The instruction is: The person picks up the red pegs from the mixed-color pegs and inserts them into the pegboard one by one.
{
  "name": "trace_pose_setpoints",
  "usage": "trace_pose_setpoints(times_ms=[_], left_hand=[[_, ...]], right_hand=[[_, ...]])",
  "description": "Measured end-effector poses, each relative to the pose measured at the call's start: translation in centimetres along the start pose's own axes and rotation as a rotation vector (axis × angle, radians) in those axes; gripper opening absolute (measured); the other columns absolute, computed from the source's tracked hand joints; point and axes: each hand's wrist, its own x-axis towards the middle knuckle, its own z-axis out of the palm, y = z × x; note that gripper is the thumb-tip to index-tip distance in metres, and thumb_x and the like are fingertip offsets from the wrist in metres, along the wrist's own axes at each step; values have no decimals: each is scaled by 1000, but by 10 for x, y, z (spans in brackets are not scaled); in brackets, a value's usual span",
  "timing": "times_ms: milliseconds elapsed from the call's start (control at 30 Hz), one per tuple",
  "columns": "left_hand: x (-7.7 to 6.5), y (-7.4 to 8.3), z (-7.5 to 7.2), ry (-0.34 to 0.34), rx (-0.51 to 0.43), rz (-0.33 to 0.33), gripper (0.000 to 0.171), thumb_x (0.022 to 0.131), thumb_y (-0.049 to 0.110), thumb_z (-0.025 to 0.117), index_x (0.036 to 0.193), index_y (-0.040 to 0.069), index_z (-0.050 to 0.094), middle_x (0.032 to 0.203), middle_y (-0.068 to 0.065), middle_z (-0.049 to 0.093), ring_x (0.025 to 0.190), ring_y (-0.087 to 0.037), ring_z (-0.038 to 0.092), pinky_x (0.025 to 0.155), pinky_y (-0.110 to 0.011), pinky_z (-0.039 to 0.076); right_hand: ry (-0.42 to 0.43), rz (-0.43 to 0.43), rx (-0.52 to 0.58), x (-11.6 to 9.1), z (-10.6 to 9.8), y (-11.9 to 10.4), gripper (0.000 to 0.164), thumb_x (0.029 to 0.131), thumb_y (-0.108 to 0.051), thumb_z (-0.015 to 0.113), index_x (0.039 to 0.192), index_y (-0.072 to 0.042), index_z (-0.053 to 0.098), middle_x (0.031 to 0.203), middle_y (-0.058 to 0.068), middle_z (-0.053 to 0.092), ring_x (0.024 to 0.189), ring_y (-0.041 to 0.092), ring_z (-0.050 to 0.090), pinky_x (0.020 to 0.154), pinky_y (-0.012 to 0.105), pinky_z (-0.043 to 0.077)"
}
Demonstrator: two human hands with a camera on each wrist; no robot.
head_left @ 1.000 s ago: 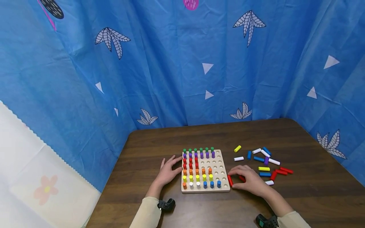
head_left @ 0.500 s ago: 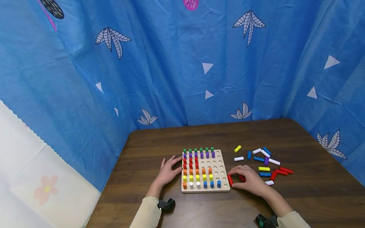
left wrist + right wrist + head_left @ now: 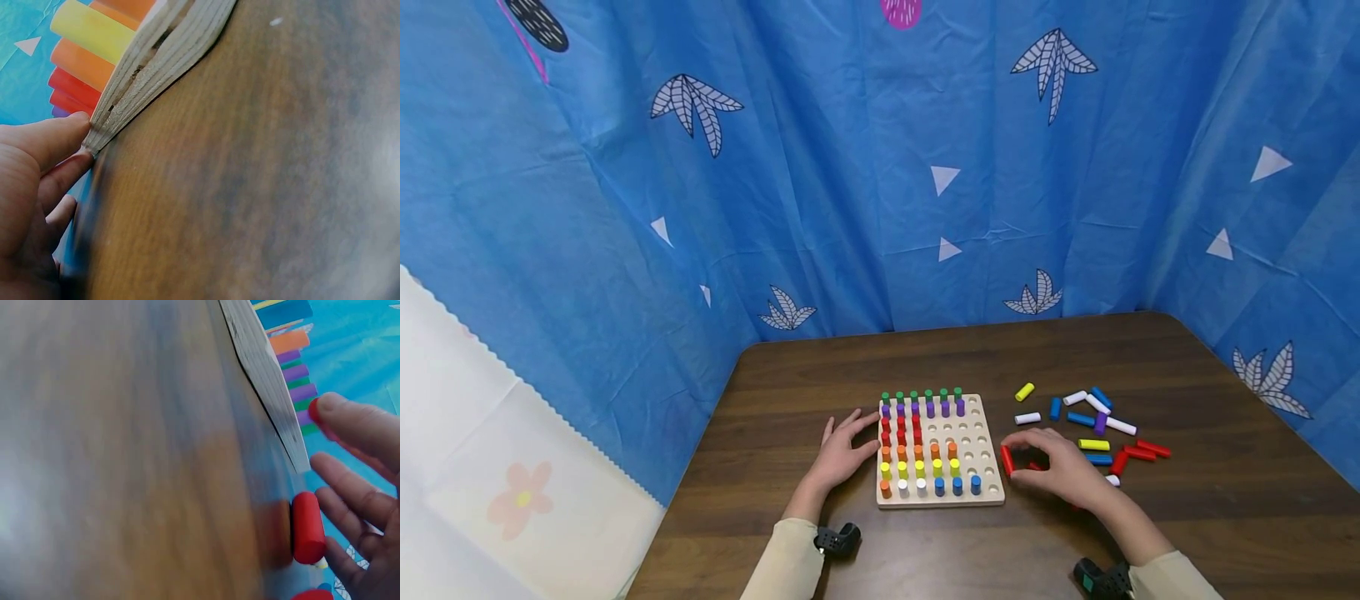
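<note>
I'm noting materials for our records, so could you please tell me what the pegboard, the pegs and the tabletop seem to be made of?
Pegboard: pale, matt wood, perhaps plywood; fine lines run along its edge.
Pegs: smooth with a soft sheen, painted wood or plastic; their even colour leaves that open.
Tabletop: dark brown with streaky grain and a slight gloss; wood or wood-look laminate.

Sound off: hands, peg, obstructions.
Left hand touching left edge of pegboard. Right hand pinching red peg beside pegboard. No obvious obstruction between them; second red peg near that hand.
</note>
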Motion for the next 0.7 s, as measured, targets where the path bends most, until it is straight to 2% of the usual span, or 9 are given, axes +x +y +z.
trace_pose_setpoints(times_ms=[200, 433, 700], left_hand=[[1, 0, 1, 5, 3, 7, 49, 95, 31, 68, 142, 21, 58, 152, -9, 51, 151, -32, 33, 123, -64, -2], [3, 0, 0, 8, 16, 8, 49, 95, 31, 67, 142, 22, 57, 152, -9, 51, 151, -30, 33, 124, -62, -3], [1, 0, 0, 5, 18, 10, 49, 95, 30, 67, 142, 21, 58, 152, -8, 52, 151, -31, 33, 124, -62, -3]], right_hand=[[15, 49, 37, 4, -6, -5, 44, 84, -33, 80, 124, -23, 65, 116, -1, 70, 112, 25, 62, 98, 60, 50], [48, 63, 84, 9, -12, -9, 46, 85, -24, 79, 127, -21, 60, 114, 3, 71, 110, 29, 65, 93, 55, 56], [71, 58, 109, 13, -15, -12, 47, 87, -16, 77, 129, -18, 55, 109, 4, 74, 107, 30, 69, 93, 55, 56]])
